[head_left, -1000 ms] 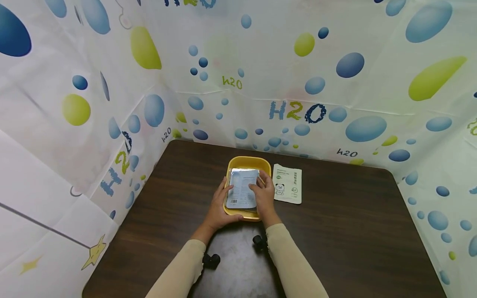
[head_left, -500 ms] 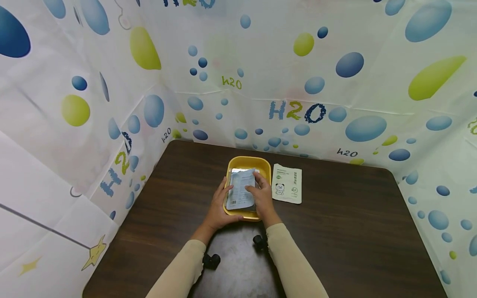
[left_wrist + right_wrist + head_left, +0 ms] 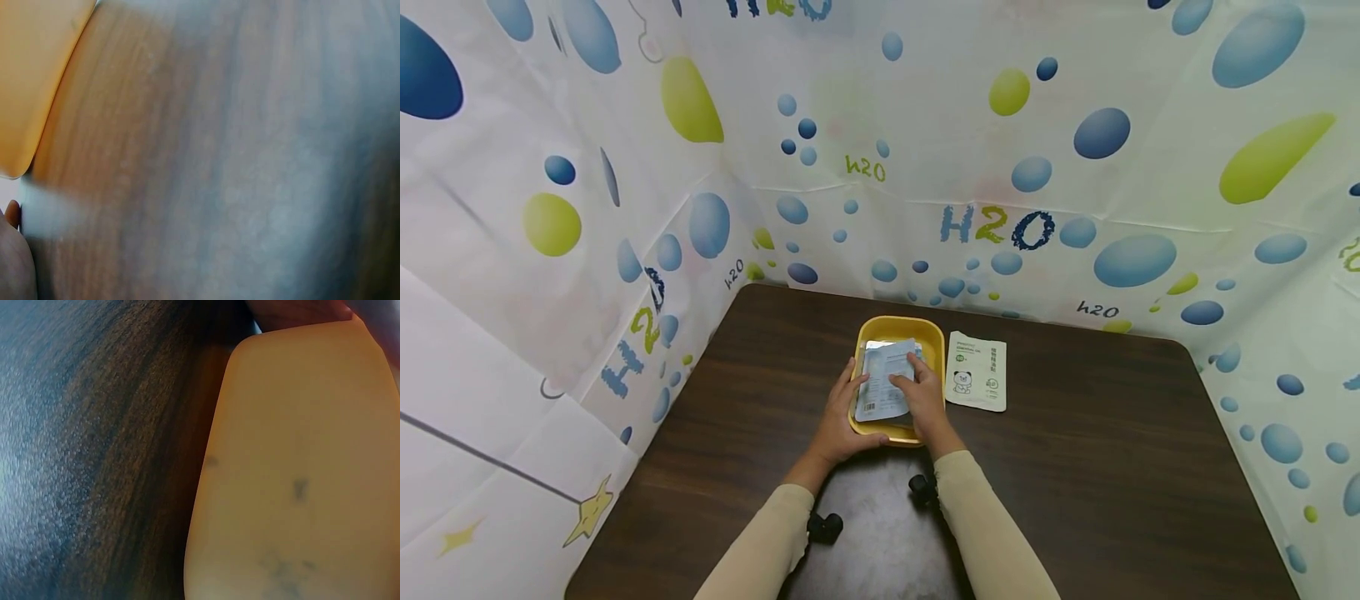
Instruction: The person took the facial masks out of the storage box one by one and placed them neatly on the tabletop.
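A yellow plastic tray (image 3: 932, 329) stands on the table, with light blue sachets stacked inside it. My left hand (image 3: 841, 419) grips the tray, its thumb along the near rim and its fingers at the left side. The top sachet (image 3: 880, 387) lies slightly turned, and a silvery edge of another shows beneath it. With thumb and fingers my right hand (image 3: 927, 406) pinches the right edge of that top sachet. The left wrist view catches only part of the tray (image 3: 31, 75) and a bit of the hand (image 3: 15, 265). The tray's outer wall (image 3: 300, 437) fills much of the right wrist view.
A pale green-white sachet (image 3: 977, 372) with a bear drawing lies flat just right of the tray. The dark wood table (image 3: 1112, 450) has a printed curtain (image 3: 880, 167) along its back and sides.
My right hand has shifted slightly left and pulled the top sachet's right edge inward, turning it a little and baring the one beneath. The left hand has stayed on the tray.
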Tool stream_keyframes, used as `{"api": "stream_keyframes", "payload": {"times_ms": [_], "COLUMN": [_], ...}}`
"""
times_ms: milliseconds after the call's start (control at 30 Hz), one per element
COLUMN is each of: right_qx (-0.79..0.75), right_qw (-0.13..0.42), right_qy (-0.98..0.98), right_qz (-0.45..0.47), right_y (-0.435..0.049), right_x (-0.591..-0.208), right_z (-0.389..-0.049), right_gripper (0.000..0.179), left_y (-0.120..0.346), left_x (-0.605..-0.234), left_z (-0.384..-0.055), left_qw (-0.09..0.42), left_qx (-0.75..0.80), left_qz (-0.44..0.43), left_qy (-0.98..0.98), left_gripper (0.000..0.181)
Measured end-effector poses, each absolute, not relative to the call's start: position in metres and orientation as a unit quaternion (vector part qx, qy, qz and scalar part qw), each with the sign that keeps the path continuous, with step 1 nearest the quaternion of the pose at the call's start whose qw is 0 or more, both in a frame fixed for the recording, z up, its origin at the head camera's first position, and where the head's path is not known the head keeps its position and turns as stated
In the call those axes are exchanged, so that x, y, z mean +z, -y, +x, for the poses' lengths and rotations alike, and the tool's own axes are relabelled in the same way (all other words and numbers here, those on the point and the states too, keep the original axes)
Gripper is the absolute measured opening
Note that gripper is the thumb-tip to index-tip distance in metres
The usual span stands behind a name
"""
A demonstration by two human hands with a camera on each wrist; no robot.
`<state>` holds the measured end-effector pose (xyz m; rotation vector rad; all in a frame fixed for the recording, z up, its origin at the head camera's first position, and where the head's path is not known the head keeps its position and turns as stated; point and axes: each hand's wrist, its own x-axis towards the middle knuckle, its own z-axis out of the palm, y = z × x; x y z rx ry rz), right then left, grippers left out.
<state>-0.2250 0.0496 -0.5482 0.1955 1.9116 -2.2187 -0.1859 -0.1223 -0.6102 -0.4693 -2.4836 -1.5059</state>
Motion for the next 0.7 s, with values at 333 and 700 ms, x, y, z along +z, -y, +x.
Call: {"api": "stream_keyframes", "payload": {"times_ms": [333, 700], "right_qx": [-0.749, -0.745], "right_qw": [0.088, 0.053], "right_qy": [-0.653, -0.662], "right_qz": [0.071, 0.068], "right_y": [-0.0511, -0.0504], "right_x": [-0.5468, -0.5439], "right_z": [-0.2225, -0.2221], "right_gripper": [0.062, 0.063], "left_y": [0.1226, 0.123], "left_x": [-0.6099, -0.6095], "left_z": [-0.1853, -0.1855], "left_qw": [0.098, 0.101], "left_qx": [-0.504, -0.502], "left_qz": [-0.157, -0.156], "left_qy": [0.844, 0.845], "left_gripper": [0.113, 0.113]}}
